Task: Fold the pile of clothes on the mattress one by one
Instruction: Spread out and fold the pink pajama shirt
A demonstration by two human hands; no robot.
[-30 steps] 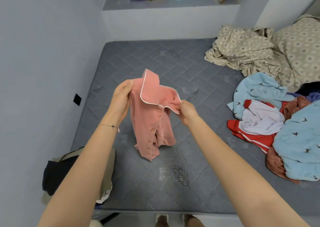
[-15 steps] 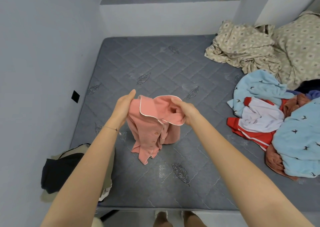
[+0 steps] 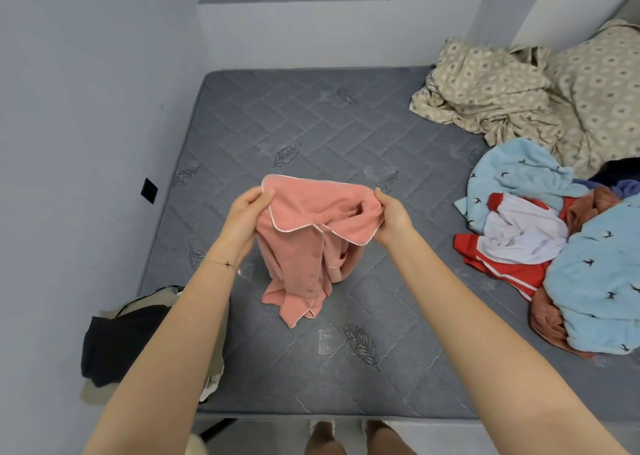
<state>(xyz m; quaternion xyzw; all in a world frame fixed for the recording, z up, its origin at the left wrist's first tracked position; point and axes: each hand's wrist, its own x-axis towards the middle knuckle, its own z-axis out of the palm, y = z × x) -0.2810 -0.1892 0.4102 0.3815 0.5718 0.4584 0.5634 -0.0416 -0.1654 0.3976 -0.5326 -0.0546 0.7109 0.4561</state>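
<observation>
Far to your left, a small black square plate (image 3: 149, 191) sits on the pale grey wall. Below it, a heap of black and beige fabric (image 3: 117, 340) lies against the near left corner of the grey quilted mattress with leaf motifs (image 3: 311, 115).

Your left hand (image 3: 244, 217) has its fingers curled, with the thumb on top. It pinches the left end of the collar of the salmon-pink button-front pyjama top with white piping (image 3: 311, 243). A thin bracelet with a small dark charm (image 3: 227, 264) sits on that wrist.

You hold the pink top over the middle of the mattress with the collar spread between your hands. The body hangs down bunched, and its lower end appears to rest crumpled on the mattress surface.

Your right hand (image 3: 391, 219) is closed in the same way. Its fingers and thumb pinch the right end of the collar, level with your left hand.

The remaining pile lies well apart from the pink top, on the right side of the mattress. A red and white garment (image 3: 512, 264) lies between folds of light blue fleece printed with small dark birds (image 3: 595, 281). A rust-orange cloth (image 3: 550, 323) shows from under the blue fleece.

Behind the pile, crumpled beige bedding with a diamond pattern (image 3: 502, 87) fills the far right corner.
</observation>
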